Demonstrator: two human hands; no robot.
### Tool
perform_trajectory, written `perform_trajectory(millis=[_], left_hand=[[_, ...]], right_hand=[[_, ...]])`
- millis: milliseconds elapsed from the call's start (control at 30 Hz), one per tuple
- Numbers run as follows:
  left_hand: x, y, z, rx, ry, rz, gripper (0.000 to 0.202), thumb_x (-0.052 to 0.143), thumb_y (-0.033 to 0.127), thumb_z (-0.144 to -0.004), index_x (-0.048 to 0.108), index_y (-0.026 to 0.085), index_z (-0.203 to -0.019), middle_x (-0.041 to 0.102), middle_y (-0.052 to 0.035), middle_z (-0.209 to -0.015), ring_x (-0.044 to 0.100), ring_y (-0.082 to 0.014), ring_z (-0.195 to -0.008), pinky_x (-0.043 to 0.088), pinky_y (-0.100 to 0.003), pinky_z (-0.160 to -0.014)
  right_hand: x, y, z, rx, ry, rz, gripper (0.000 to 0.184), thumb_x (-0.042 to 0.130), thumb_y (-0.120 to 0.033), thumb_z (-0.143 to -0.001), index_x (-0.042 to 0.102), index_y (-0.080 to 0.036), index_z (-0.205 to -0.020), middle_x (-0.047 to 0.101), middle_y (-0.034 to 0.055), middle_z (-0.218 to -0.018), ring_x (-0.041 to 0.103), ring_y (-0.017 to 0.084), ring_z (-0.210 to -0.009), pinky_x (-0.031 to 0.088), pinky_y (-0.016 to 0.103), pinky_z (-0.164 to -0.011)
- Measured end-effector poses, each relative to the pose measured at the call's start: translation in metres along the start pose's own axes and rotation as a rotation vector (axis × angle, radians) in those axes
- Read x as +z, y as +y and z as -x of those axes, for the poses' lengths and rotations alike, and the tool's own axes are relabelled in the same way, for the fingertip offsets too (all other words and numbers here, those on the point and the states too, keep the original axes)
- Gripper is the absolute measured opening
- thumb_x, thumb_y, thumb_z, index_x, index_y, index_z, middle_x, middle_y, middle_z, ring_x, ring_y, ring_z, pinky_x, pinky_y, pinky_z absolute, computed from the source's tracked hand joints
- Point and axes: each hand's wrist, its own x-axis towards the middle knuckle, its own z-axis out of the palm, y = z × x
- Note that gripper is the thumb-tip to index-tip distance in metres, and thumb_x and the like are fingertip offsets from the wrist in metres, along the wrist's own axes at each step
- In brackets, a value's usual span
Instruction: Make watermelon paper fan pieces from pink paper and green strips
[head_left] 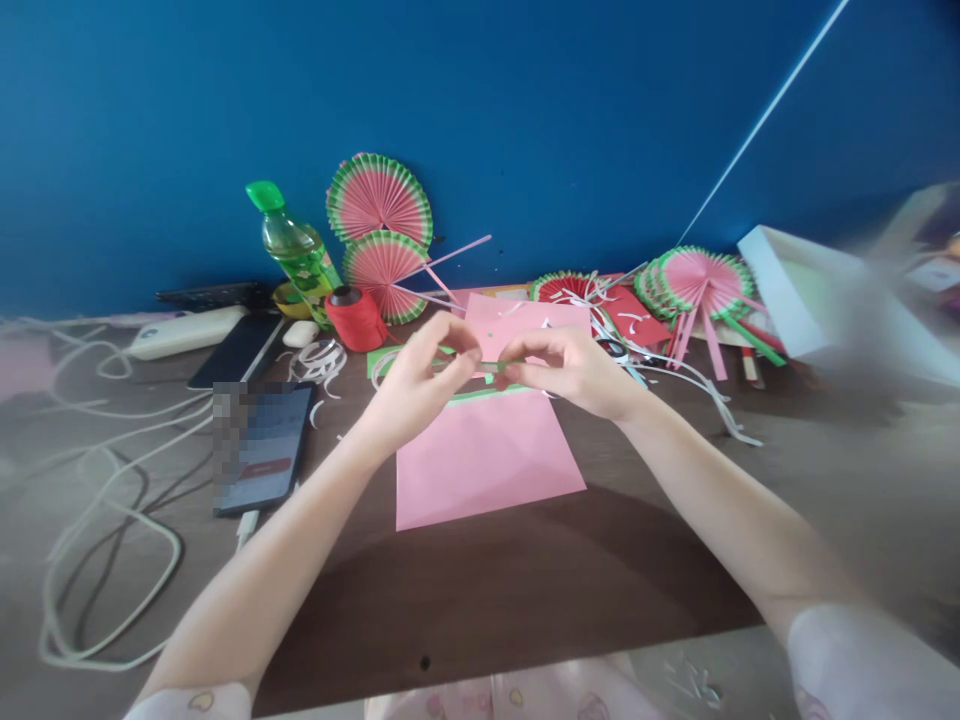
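Observation:
Over the middle of the table, my left hand [420, 385] and my right hand [577, 370] face each other, each with thumb and fingers pinched. A thin, narrow strip [491, 368] spans the short gap between their fingertips; it looks like paper or tape, too small to tell. Below them lies a pink paper sheet [487, 455] with a green band along its far edge. Another pink sheet [532, 315] lies behind the hands. White paper scraps are scattered around there, and scissors [616, 348] show partly beside my right hand.
Folded pink-and-green paper fans [380, 200] lean on the blue wall, and more fans [697, 280] lie right. Leftward are a green-capped bottle [300, 245], a red spool [356, 320], a phone [266, 450] and looping white cables [176, 555]. A white box [787, 290] stands at right.

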Motion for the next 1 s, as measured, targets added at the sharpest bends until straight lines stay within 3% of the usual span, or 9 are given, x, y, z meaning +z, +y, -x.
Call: perform_trajectory(millis=[100, 267, 400, 633, 1000], left_hand=[[-0.002, 0.002, 0.0, 0.118, 0.107, -0.213, 0.008, 0.047, 0.023, -0.08, 0.052, 0.019, -0.075, 0.053, -0.0023, -0.087, 0.048, -0.0172, -0.09, 0.037, -0.032, -0.083], [-0.001, 0.001, 0.001, 0.169, -0.09, -0.269, 0.017, 0.048, 0.029, -0.083, 0.057, 0.019, -0.072, 0.051, -0.0018, -0.084, 0.046, -0.0174, -0.087, 0.035, -0.034, -0.083], [-0.001, 0.001, 0.001, 0.154, -0.161, -0.216, 0.02, 0.045, 0.031, -0.085, 0.057, 0.02, -0.075, 0.053, -0.0016, -0.085, 0.046, -0.0176, -0.087, 0.035, -0.034, -0.083], [0.001, 0.002, 0.002, 0.195, -0.077, -0.256, 0.01, 0.047, 0.023, -0.081, 0.051, 0.019, -0.073, 0.053, -0.0004, -0.079, 0.045, -0.0163, -0.082, 0.035, -0.031, -0.08], [0.003, 0.005, 0.004, 0.21, -0.085, -0.34, 0.008, 0.045, 0.018, -0.078, 0.05, 0.019, -0.071, 0.056, -0.0005, -0.078, 0.044, -0.0167, -0.08, 0.034, -0.032, -0.078]], right_hand=[[0.001, -0.001, 0.0, -0.009, 0.017, 0.038, 0.011, 0.056, -0.021, -0.079, 0.064, -0.016, -0.075, 0.067, 0.0025, -0.078, 0.059, 0.013, -0.076, 0.042, 0.027, -0.069], [0.001, -0.003, 0.003, 0.001, -0.023, 0.003, 0.013, 0.053, -0.02, -0.081, 0.065, -0.016, -0.084, 0.067, 0.001, -0.071, 0.06, 0.013, -0.075, 0.042, 0.029, -0.073], [0.0, -0.004, 0.005, -0.008, -0.041, -0.013, 0.014, 0.053, -0.022, -0.082, 0.065, -0.016, -0.085, 0.066, 0.0003, -0.067, 0.06, 0.012, -0.069, 0.043, 0.029, -0.071], [0.003, -0.008, 0.006, 0.033, 0.014, 0.077, 0.013, 0.053, -0.02, -0.081, 0.065, -0.015, -0.082, 0.065, -0.0007, -0.062, 0.059, 0.012, -0.067, 0.043, 0.03, -0.072], [0.006, -0.015, 0.007, 0.043, 0.023, 0.094, 0.013, 0.053, -0.017, -0.079, 0.066, -0.014, -0.08, 0.063, 0.0004, -0.059, 0.057, 0.012, -0.062, 0.044, 0.027, -0.063]])
